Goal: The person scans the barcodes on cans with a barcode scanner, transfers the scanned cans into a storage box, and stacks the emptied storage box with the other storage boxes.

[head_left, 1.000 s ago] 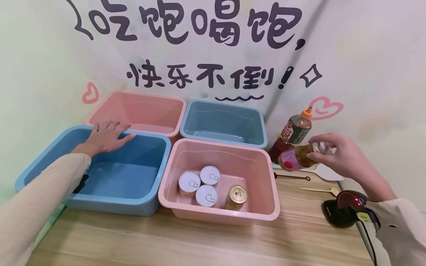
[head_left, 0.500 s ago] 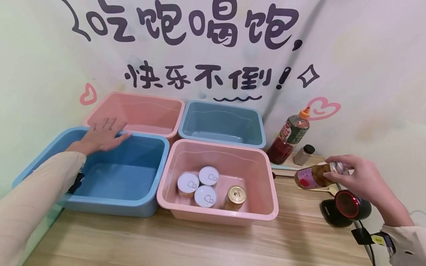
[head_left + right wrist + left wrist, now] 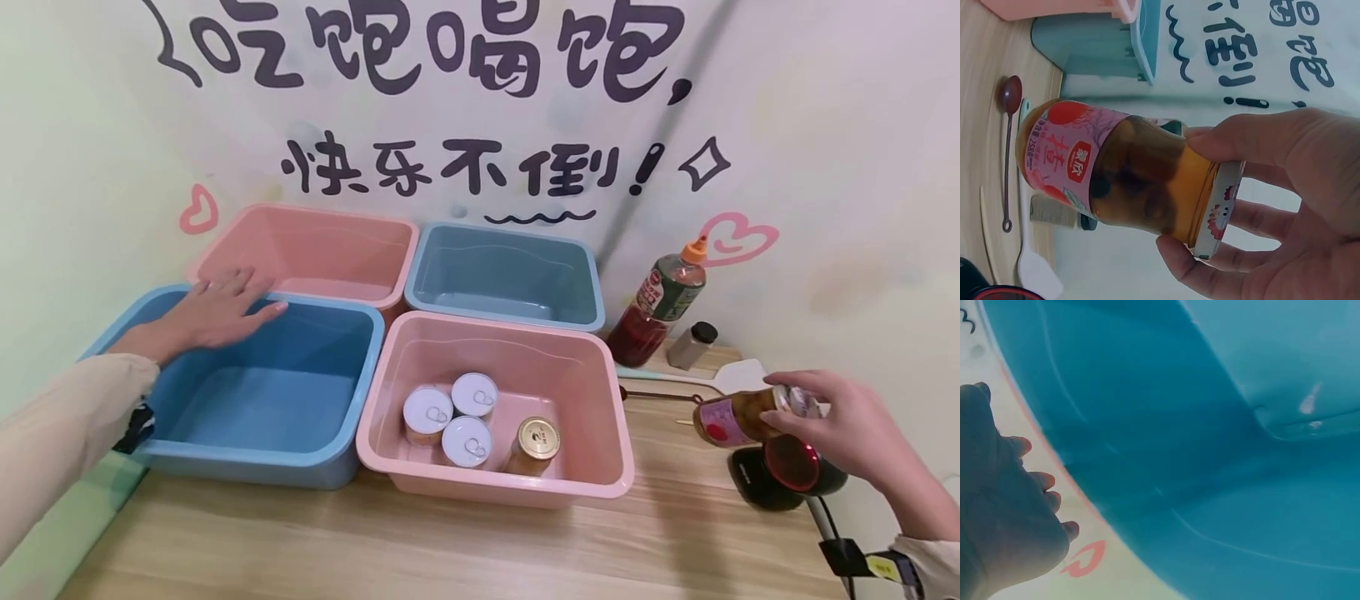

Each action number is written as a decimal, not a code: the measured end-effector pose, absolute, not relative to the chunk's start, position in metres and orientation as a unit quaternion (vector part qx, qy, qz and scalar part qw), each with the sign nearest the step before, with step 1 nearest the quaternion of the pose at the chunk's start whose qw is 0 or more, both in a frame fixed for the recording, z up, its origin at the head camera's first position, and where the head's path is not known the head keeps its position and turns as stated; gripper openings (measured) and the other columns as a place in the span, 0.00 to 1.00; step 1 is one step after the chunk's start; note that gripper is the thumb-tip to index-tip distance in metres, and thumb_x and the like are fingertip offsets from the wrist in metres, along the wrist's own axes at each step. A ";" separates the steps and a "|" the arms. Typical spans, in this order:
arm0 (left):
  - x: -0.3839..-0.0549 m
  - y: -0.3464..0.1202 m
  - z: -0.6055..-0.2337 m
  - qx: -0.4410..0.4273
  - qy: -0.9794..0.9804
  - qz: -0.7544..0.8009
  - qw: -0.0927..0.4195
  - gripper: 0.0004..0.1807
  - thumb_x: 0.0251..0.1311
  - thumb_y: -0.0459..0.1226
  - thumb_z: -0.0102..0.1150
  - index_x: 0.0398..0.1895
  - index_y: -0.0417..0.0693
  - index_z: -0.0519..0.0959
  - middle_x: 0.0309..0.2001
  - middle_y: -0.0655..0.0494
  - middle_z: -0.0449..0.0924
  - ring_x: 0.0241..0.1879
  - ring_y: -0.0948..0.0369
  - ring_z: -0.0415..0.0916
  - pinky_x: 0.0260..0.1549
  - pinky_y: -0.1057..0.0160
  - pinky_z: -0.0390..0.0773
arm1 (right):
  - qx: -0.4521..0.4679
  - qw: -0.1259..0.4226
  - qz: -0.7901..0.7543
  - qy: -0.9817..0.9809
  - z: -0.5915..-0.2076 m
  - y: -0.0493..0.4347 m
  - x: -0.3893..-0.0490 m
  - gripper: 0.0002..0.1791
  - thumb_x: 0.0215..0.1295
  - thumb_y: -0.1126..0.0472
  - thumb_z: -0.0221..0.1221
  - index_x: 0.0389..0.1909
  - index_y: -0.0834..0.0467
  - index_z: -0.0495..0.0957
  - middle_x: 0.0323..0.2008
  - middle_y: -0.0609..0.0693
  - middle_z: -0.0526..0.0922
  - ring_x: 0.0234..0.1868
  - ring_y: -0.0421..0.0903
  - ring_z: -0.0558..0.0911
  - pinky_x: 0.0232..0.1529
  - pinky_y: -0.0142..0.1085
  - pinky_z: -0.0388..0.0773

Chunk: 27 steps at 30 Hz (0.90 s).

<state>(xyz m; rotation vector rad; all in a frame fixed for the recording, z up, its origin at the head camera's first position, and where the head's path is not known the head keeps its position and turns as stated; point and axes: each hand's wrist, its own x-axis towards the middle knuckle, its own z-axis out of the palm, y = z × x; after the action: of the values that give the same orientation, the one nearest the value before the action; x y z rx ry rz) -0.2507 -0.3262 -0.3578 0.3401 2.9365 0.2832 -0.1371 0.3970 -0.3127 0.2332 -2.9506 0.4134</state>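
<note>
My right hand (image 3: 851,421) grips a glass jar (image 3: 731,417) near its lid and holds it tilted on its side over the right of the table. Amber liquid with dark round pieces shows through the glass, and its label (image 3: 1063,153) is pink and purple with red fruit. The jar's lid end overlaps a black barcode scanner (image 3: 761,483) that glows red. At the far left my left hand (image 3: 213,315) lies flat with fingers spread at the back rim of the large blue bin (image 3: 262,408). In the left wrist view its fingertips extend along the blue rim.
A pink bin (image 3: 577,408) holds several cans and a gold-lidded jar (image 3: 536,442). Another pink bin (image 3: 330,242) and a teal one (image 3: 510,267) stand behind. Beyond the jar are a red sauce bottle (image 3: 667,300), a black-capped shaker (image 3: 692,346), a spatula (image 3: 742,375) and a brown spoon (image 3: 1011,97).
My right hand has carried the jar right and down, from beside the sauce bottle to over the scanner. The left hand has slid slightly left.
</note>
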 end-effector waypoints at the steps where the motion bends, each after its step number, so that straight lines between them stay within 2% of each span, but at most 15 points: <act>1: -0.250 -0.325 -0.357 0.116 0.985 0.094 0.091 0.46 0.72 0.60 0.38 0.79 0.38 0.43 0.77 0.26 0.37 0.75 0.28 0.35 0.69 0.24 0.36 | 0.077 0.079 0.138 -0.984 -0.314 0.400 -0.135 0.22 0.50 0.63 0.75 0.46 0.65 0.83 0.49 0.76 0.80 0.41 0.64 0.77 0.28 0.37 0.68; 6: -0.246 -0.322 -0.359 0.116 0.983 0.093 0.107 0.46 0.73 0.59 0.38 0.79 0.36 0.42 0.76 0.25 0.37 0.74 0.26 0.36 0.69 0.24 0.40 | 0.074 0.077 0.136 -0.985 -0.324 0.411 -0.128 0.21 0.47 0.63 0.76 0.44 0.62 0.84 0.48 0.74 0.81 0.31 0.43 0.72 0.24 0.30 0.61; 8: -0.245 -0.323 -0.360 0.116 0.983 0.096 0.108 0.46 0.73 0.60 0.38 0.79 0.36 0.42 0.77 0.25 0.37 0.74 0.26 0.36 0.68 0.24 0.41 | 0.075 0.077 0.133 -0.985 -0.329 0.415 -0.126 0.21 0.45 0.63 0.76 0.43 0.61 0.85 0.47 0.73 0.82 0.30 0.38 0.70 0.24 0.31 0.61; 11: -0.246 -0.322 -0.362 0.120 0.983 0.092 0.107 0.47 0.72 0.61 0.39 0.79 0.35 0.43 0.76 0.25 0.38 0.74 0.26 0.38 0.68 0.25 0.43 | 0.070 0.073 0.126 -0.987 -0.334 0.420 -0.123 0.21 0.44 0.65 0.76 0.42 0.62 0.84 0.47 0.73 0.82 0.32 0.44 0.74 0.26 0.34 0.62; 14: -0.246 -0.323 -0.365 0.121 0.983 0.089 0.106 0.49 0.71 0.62 0.41 0.78 0.35 0.43 0.76 0.24 0.38 0.74 0.26 0.38 0.69 0.26 0.43 | 0.056 0.061 0.120 -0.989 -0.337 0.425 -0.121 0.21 0.44 0.65 0.76 0.43 0.63 0.84 0.49 0.75 0.80 0.35 0.59 0.77 0.28 0.37 0.64; 16: -0.246 -0.323 -0.366 0.121 0.983 0.087 0.106 0.50 0.70 0.62 0.41 0.78 0.34 0.44 0.76 0.24 0.38 0.74 0.26 0.38 0.69 0.26 0.42 | 0.049 0.055 0.118 -0.990 -0.339 0.429 -0.119 0.21 0.45 0.64 0.75 0.43 0.63 0.83 0.49 0.76 0.79 0.37 0.64 0.77 0.28 0.38 0.64; 20: -0.246 -0.323 -0.368 0.120 0.983 0.085 0.108 0.51 0.69 0.63 0.41 0.78 0.34 0.42 0.76 0.23 0.37 0.74 0.27 0.37 0.70 0.26 0.40 | 0.040 0.052 0.116 -0.991 -0.341 0.435 -0.117 0.21 0.45 0.64 0.75 0.43 0.63 0.83 0.50 0.76 0.78 0.40 0.68 0.78 0.28 0.39 0.66; 24: -0.245 -0.322 -0.371 0.121 0.984 0.083 0.100 0.52 0.69 0.64 0.42 0.79 0.35 0.40 0.76 0.24 0.36 0.75 0.27 0.36 0.70 0.27 0.40 | 0.030 0.040 0.117 -0.992 -0.344 0.439 -0.115 0.21 0.46 0.65 0.74 0.44 0.64 0.83 0.52 0.76 0.77 0.42 0.72 0.77 0.28 0.49 0.72; 27: -0.244 -0.324 -0.376 0.124 0.985 0.079 0.084 0.52 0.69 0.63 0.42 0.79 0.37 0.39 0.77 0.26 0.36 0.75 0.28 0.36 0.71 0.27 0.41 | 0.023 0.031 0.119 -0.992 -0.346 0.441 -0.114 0.21 0.47 0.65 0.74 0.44 0.64 0.82 0.52 0.75 0.77 0.43 0.72 0.77 0.28 0.50 0.73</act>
<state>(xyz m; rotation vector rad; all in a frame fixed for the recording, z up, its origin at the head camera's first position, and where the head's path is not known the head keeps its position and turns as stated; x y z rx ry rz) -0.2437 -0.3241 -0.3764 0.3709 2.9405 0.2365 -0.1144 0.4407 -0.3462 0.0711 -3.0576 0.3680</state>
